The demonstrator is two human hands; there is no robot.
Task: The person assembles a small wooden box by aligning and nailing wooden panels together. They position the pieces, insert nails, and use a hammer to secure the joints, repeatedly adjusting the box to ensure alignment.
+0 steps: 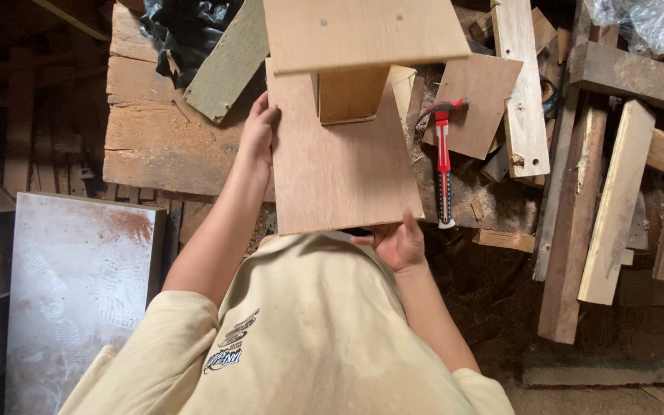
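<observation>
I hold a plywood assembly in front of me: a lower flat plywood panel (340,165), an upright wooden block (350,94) on it, and a second plywood board (363,32) on top of the block. My left hand (258,129) grips the lower panel's left edge. My right hand (399,242) holds its near right corner from below, thumb on the face. A red-handled hammer (444,165) lies just right of the panel on the scrap wood.
Wooden planks and offcuts (612,200) lie piled at the right. A square plywood piece (476,100) sits under the hammer head. A broad worn board (163,138) lies at the left, and a pale dusty panel (78,292) at the lower left. Black plastic (182,27) sits at the top.
</observation>
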